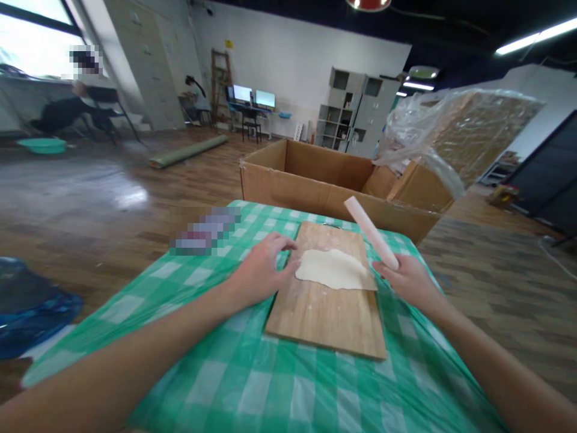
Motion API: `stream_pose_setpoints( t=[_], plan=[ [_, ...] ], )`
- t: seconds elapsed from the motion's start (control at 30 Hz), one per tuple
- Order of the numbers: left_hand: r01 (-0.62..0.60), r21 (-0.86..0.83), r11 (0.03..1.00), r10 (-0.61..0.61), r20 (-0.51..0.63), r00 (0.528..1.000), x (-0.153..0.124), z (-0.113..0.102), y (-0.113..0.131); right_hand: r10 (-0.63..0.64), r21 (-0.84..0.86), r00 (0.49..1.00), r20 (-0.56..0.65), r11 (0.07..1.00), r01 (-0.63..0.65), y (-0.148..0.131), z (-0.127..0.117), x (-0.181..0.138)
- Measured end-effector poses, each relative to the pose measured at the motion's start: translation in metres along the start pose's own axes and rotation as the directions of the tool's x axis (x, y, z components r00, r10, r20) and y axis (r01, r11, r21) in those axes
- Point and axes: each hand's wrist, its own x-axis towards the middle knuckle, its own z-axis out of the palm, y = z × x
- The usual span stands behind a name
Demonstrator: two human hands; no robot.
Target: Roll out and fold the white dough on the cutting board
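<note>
A flat, pale sheet of dough [333, 269] with a wavy outline lies across a wooden cutting board [327, 319], reaching its right edge. My left hand [268, 264] is at the dough's left edge, thumb and fingers curved and apart; whether the fingertips touch the dough I cannot tell. In my right hand [408, 279] is a light wooden rolling pin [372, 231], gripped by its near end and tilted up, off the dough, at the board's right side. White flour traces mark the board's surface.
A green checked cloth [216, 373] covers the table. A blurred-out flat object [205, 231] lies at its left far edge. Beyond the table stands a large open cardboard box [306, 174] with plastic-wrapped material [478, 132]. Two people sit far off at the left.
</note>
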Motion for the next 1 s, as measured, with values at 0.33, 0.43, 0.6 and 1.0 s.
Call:
stream_pose_setpoints(
  t=[0.33, 0.43, 0.6, 1.0],
  plan=[
    [-0.015, 0.058, 0.998, 0.009, 0.098, 0.995, -0.009, 0.017, -0.002, 0.052, 0.168, 0.991, 0.122, 0.983, -0.072, -0.032, 0.016, 0.029],
    [0.012, 0.106, 0.994, -0.018, 0.059, 0.998, -0.009, 0.018, -0.006, 0.12, 0.207, 0.972, 0.204, 0.965, -0.162, -0.037, 0.012, 0.009],
    [0.062, 0.193, 0.979, -0.081, 0.089, 0.993, 0.0, 0.02, -0.009, 0.083, 0.297, 0.924, 0.374, 0.933, -0.203, -0.047, 0.004, -0.034],
    [0.129, 0.039, 0.991, -0.125, -0.086, 0.988, 0.038, 0.02, -0.003, -0.298, -0.013, 0.944, 0.143, 0.953, 0.303, -0.034, -0.001, -0.062]
  ],
)
